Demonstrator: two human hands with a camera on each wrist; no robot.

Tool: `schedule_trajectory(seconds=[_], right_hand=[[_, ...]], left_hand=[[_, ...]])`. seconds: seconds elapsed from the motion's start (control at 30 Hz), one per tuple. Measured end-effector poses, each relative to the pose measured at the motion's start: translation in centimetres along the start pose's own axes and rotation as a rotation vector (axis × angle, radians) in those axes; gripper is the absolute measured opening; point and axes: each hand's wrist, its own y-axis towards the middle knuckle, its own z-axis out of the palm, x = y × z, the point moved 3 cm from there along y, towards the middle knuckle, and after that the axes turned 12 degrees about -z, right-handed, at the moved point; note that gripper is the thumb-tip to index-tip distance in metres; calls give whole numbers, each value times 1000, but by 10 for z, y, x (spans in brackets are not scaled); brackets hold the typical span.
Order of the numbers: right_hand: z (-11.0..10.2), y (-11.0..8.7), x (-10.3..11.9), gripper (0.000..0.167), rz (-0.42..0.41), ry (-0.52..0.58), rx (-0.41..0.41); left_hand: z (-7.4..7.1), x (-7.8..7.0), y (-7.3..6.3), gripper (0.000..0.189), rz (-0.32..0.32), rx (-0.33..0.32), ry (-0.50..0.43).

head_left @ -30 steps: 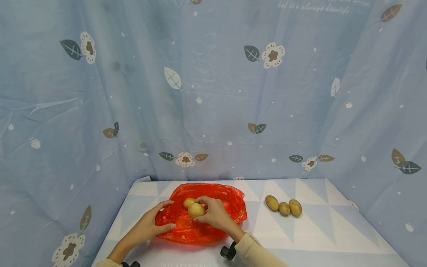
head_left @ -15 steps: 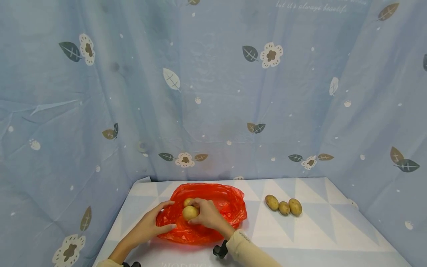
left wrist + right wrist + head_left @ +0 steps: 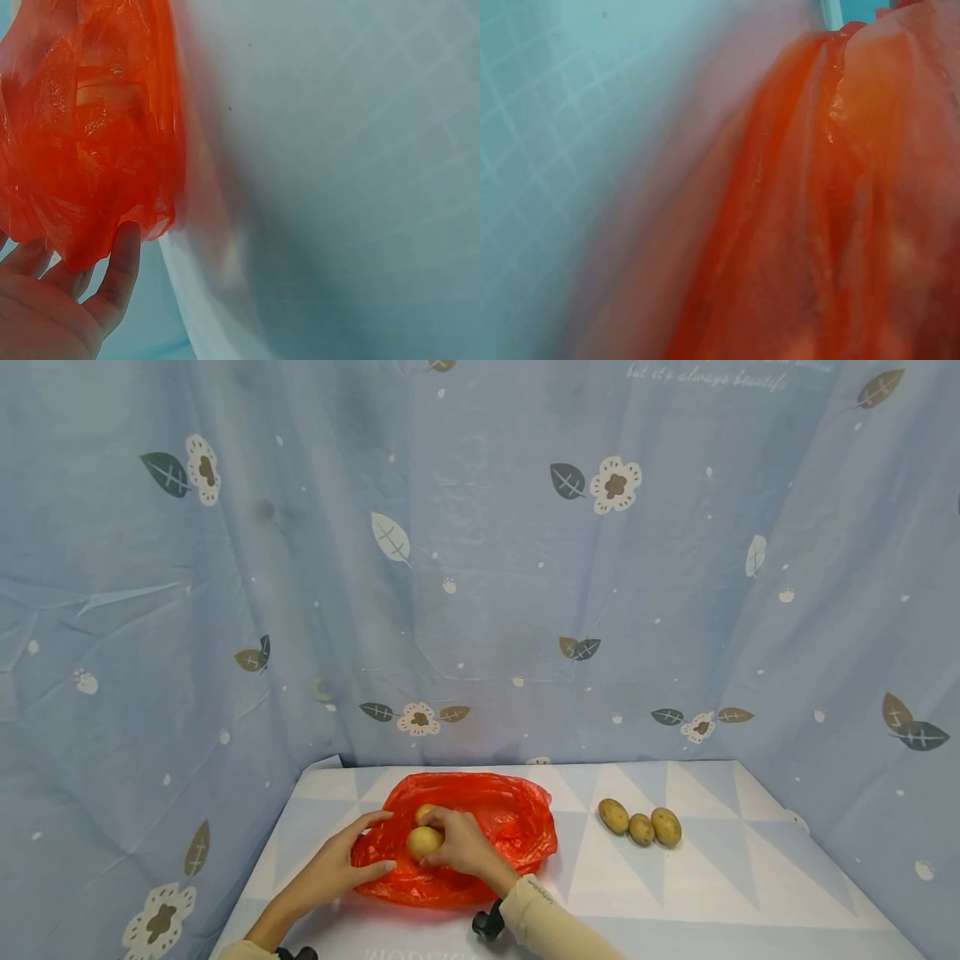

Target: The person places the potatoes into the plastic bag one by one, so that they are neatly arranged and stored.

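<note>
A red plastic bag (image 3: 517, 827) lies open on the table, and its translucent side fills much of both wrist views. At the bag's left rim, my left hand (image 3: 330, 864) holds the edge with thumb and fingers spread wide apart; the left wrist view shows the thumb (image 3: 124, 259) against the red film. Inside the bag's opening, my right hand (image 3: 465, 843) pinches a round yellow potato (image 3: 424, 843) between thumb and fingers. Just behind it another potato (image 3: 424, 812) is partly covered by the right fingers. In the right wrist view the bag hides the right hand's grip.
To the right of the bag, three more potatoes (image 3: 641, 829) lie close together on the triangle-patterned table cover (image 3: 705, 885). A blue curtain (image 3: 487, 610) with leaves and flowers hangs behind and at both sides. Black wrist gear (image 3: 489, 921) hangs under the right wrist.
My right hand has carried its potato left and slightly down within the bag. The left hand has stayed at the rim, and the three potatoes at the right have not moved.
</note>
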Motion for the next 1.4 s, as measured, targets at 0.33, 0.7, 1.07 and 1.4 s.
schedule_trajectory(seconds=[0.33,0.7,1.07,1.4], right_hand=[[6,3,1,47,-39,-97,-15],[-26,2,9,32,-31,114,-53],[-80,-23,-5,36,-10,7,-120],[-130,-52,-20,40,9,-64,-192]], left_hand=[[-1,1,-1,71,-4,-2,-2],[0,-3,0,74,-16,25,4],[2,1,-3,73,-23,8,21],[2,3,-4,74,-36,0,25]])
